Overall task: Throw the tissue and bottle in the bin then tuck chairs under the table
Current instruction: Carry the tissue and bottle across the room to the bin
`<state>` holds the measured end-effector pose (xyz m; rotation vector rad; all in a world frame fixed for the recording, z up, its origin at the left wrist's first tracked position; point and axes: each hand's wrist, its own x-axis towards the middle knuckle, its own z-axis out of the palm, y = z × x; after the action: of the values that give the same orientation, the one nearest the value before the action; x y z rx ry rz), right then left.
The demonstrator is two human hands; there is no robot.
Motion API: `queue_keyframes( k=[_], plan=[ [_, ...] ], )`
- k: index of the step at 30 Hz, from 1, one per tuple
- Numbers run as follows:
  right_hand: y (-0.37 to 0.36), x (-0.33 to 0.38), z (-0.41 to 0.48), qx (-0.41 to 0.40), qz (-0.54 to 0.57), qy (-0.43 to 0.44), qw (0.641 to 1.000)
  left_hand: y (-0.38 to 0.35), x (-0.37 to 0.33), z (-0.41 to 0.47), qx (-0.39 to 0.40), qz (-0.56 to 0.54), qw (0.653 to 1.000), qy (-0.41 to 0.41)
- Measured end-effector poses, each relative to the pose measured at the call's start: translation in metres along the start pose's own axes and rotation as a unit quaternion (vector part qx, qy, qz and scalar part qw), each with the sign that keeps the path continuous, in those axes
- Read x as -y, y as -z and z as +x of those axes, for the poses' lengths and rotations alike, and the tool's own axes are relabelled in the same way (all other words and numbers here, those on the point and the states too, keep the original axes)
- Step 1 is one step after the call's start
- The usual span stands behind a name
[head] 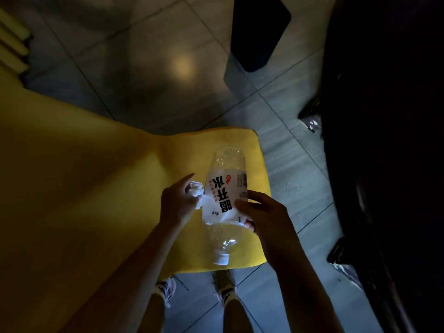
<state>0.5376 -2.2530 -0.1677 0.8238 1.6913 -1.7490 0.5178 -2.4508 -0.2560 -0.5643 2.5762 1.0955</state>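
A clear plastic bottle with a white label and white cap lies tilted over the corner of the yellow table, cap toward me. My right hand grips it around the label from the right. My left hand sits just left of the bottle, closed on a crumpled white tissue. A dark bin stands on the floor at the top, beyond the table. The scene is dim.
Grey tiled floor spreads beyond the table. A large dark mass fills the right side. Yellow slats, perhaps a chair, show at the far left. My feet stand below the table edge.
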Motion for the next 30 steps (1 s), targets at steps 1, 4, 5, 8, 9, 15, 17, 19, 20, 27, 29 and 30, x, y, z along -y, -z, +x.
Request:
queue_keyframes(
  k=[1, 4, 5, 8, 9, 15, 17, 19, 20, 27, 29, 30],
  plan=[
    [0.002, 0.011, -0.008, 0.005, 0.002, 0.008, 1.000, 0.008, -0.013, -0.007, 0.002, -0.036, 0.999, 0.020],
    [0.008, 0.041, -0.037, 0.019, 0.003, 0.040, 0.999, 0.033, -0.048, -0.032, -0.029, -0.165, 0.984, 0.061],
    [0.011, 0.051, -0.050, 0.024, 0.005, 0.052, 0.998, 0.043, -0.059, -0.044, -0.044, -0.223, 0.971, 0.078],
    [0.017, 0.079, -0.091, 0.042, 0.024, 0.081, 0.996, 0.077, -0.095, -0.086, -0.094, -0.314, 0.940, 0.088],
    [0.018, 0.088, -0.105, 0.051, 0.034, 0.089, 0.994, 0.088, -0.105, -0.099, -0.110, -0.325, 0.936, 0.079],
    [0.003, 0.130, -0.179, 0.095, 0.106, 0.112, 0.984, 0.163, -0.146, -0.174, -0.124, -0.442, 0.887, 0.048],
    [-0.009, 0.139, -0.199, 0.114, 0.107, 0.122, 0.980, 0.185, -0.155, -0.197, -0.119, -0.502, 0.856, 0.041],
    [-0.023, 0.146, -0.216, 0.137, 0.108, 0.133, 0.976, 0.203, -0.162, -0.215, -0.122, -0.551, 0.824, 0.042],
    [-0.031, 0.150, -0.226, 0.150, 0.110, 0.139, 0.973, 0.213, -0.164, -0.223, -0.124, -0.572, 0.810, 0.038],
    [-0.107, 0.150, -0.274, 0.208, 0.113, 0.166, 0.957, 0.294, -0.132, -0.262, -0.159, -0.673, 0.722, 0.017],
    [-0.136, 0.144, -0.283, 0.224, 0.120, 0.159, 0.954, 0.317, -0.110, -0.272, -0.167, -0.690, 0.704, 0.002],
    [-0.153, 0.140, -0.289, 0.231, 0.119, 0.156, 0.953, 0.329, -0.096, -0.278, -0.172, -0.694, 0.699, 0.000]
  ],
)
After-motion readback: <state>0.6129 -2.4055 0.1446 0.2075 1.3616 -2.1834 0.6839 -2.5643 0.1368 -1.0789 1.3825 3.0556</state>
